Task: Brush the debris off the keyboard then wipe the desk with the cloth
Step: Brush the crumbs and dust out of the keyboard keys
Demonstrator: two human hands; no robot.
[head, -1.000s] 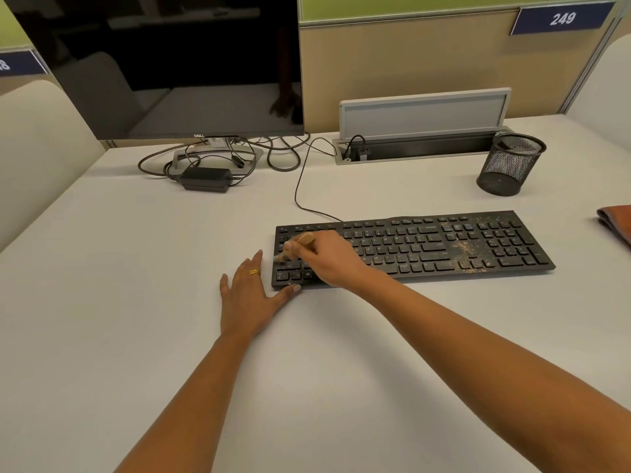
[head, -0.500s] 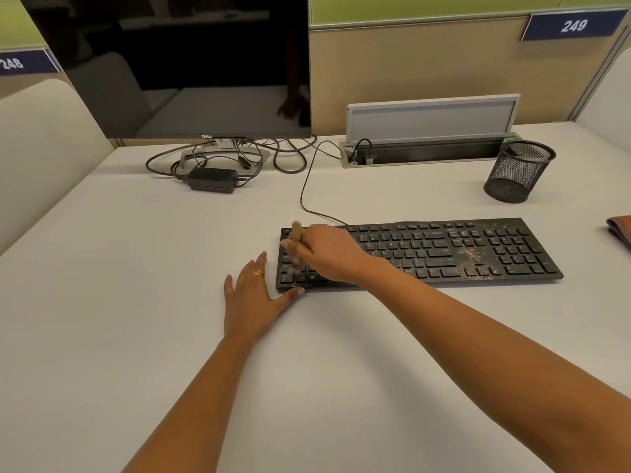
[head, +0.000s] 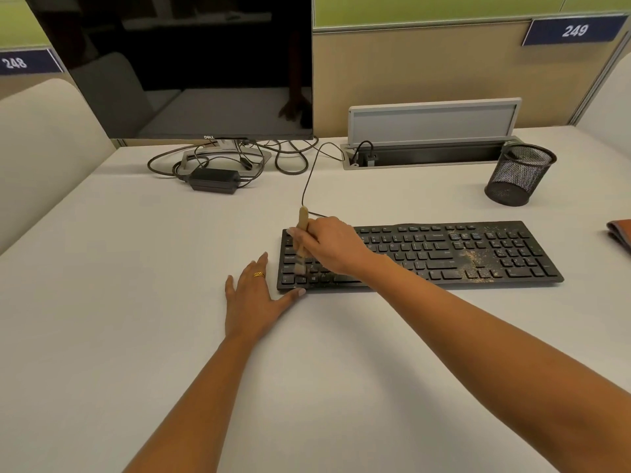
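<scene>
Head view: the right hand curls its fingers round a brush, bristles on the left end of the keyboard, while the left hand lies flat, fingers spread, on the desk, thumb touching the keyboard's corner. Debris speckles keys near the number pad; the cloth lies at the desk's right edge. Behind, an open cable box holds a plug, near an upright mesh cup.

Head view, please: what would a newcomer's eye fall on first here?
The right hand grips a small brush, bristles on the left end of the black keyboard on the white desk. Brownish debris speckles the keys toward its right side. The left hand lies flat beside the keyboard's front-left corner.
</scene>
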